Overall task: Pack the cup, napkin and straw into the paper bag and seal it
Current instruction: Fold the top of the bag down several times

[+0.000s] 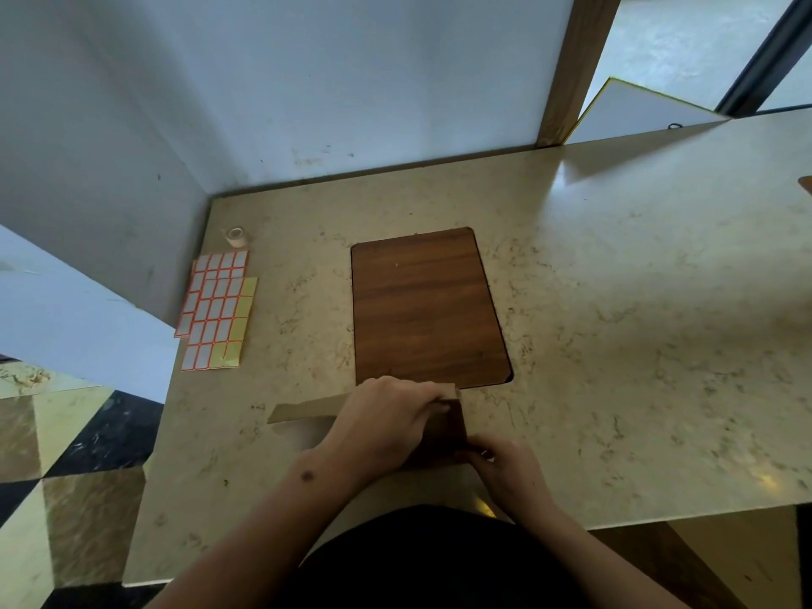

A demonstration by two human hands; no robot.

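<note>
The left hand [386, 415] curls its fingers over the top edge of the paper bag [307, 408], and the right hand [505, 470] pinches its lower corner. The bag lies flat on the marble table [615, 323], just below the wooden board [426, 305]. 2 label sheets [217, 307] lie well apart at the left.

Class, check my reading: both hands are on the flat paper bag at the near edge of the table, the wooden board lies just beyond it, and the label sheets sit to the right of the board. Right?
One slip: the label sheets lie left of the wooden board, not right, as the head view shows. The left hand and right hand are indeed on the paper bag.
</note>
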